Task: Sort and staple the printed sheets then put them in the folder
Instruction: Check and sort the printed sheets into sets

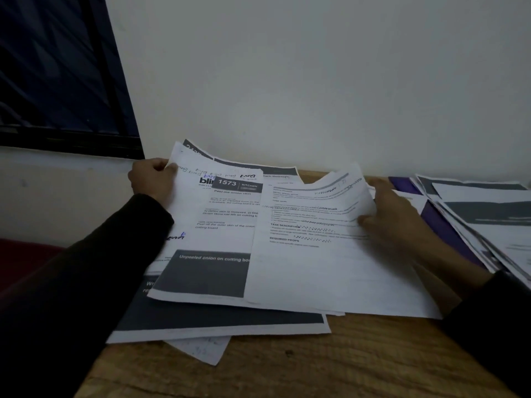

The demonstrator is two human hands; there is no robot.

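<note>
Head view: nearest, a loose sheet (201, 351) juts past the bench's (316, 366) front-left edge and could slide off. Above it, the left hand (152, 179) pinches the kitchen sheet (212, 222), and the right hand (390, 216) grips the text sheet (316, 254); their overlap risks missorting. At the far-right edge, the purple folder (439, 225) lies under papers.
</note>
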